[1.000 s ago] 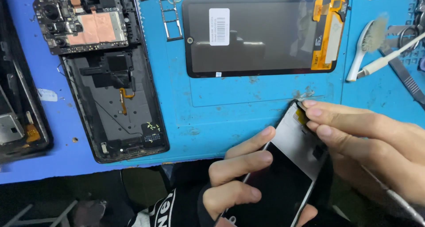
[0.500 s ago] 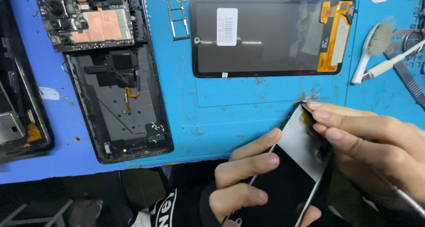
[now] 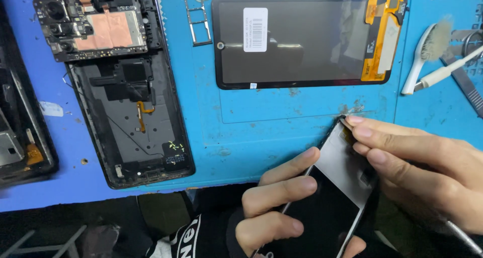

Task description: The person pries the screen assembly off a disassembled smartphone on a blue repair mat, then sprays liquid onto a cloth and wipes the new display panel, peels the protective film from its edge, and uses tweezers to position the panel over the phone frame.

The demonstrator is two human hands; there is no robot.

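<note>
Since the earlier frame little has changed: the left hand (image 3: 274, 202) fingers remain wrapped on the phone screen (image 3: 332, 202) at the counter's (image 3: 282, 132) near edge, the right hand (image 3: 422, 167) fingers pinching its far corner. Bare mat lies beyond, before the spare display (image 3: 302, 41).

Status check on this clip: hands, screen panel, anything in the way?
Left hand grips screen panel from below. Right hand fingertips pinch its top corner. Opened phone and spare screen lie apart on blue mat, nothing blocking.
</note>
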